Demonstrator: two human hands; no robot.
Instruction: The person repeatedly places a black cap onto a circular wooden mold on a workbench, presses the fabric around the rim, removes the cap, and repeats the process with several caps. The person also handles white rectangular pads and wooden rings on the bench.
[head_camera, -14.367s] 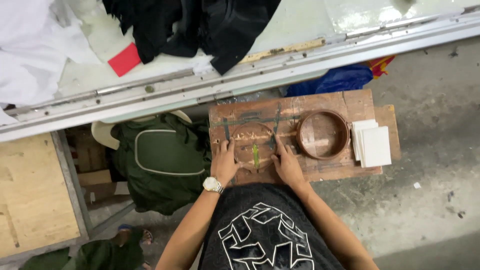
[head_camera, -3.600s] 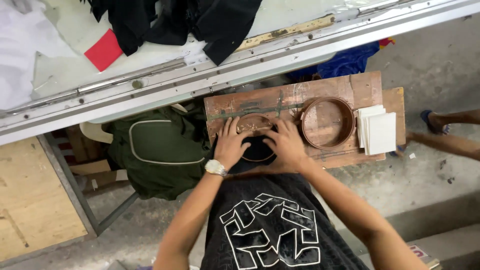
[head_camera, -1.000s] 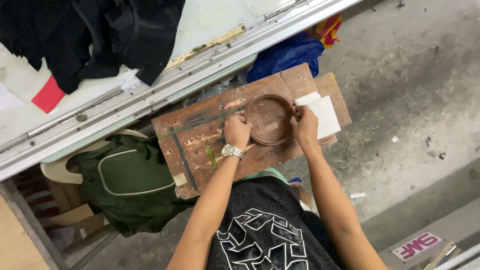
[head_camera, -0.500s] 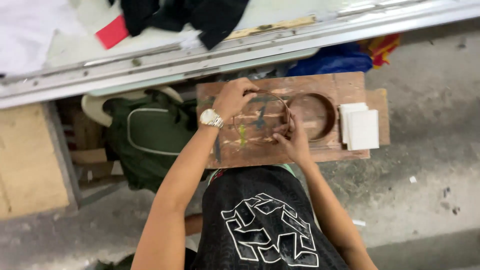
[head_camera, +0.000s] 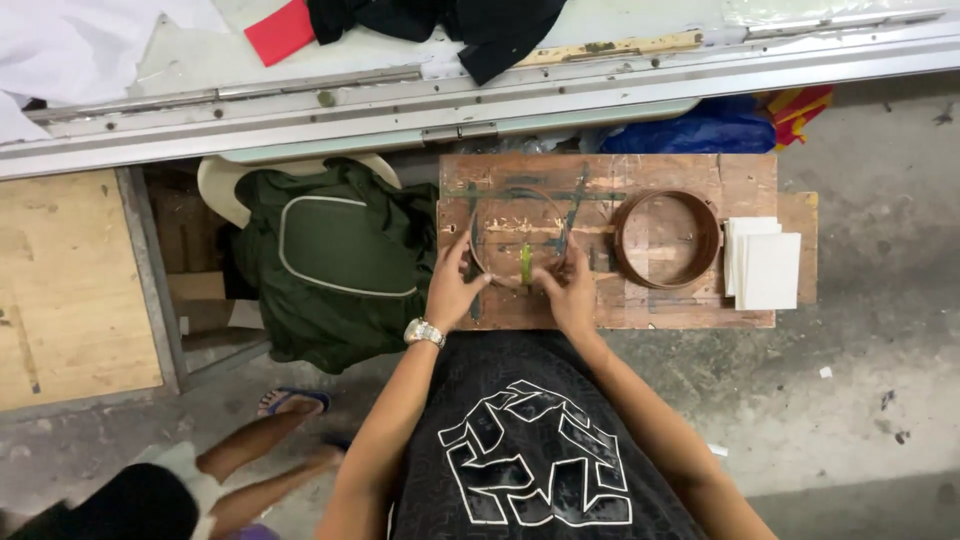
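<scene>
Here, both hands, left hand (head_camera: 452, 290) and right hand (head_camera: 570, 290), grip closed around a thin round wooden hoop (head_camera: 522, 238) on a scuffed plank board (head_camera: 680, 310).

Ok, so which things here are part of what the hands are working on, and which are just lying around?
In hand:
- left hand and right hand, on either side of the thin hoop
- wooden board under it

Lying about:
- brown hoop and stack of white sheets on the same board
- green backpack
- black cloth and red piece on the table above
</scene>
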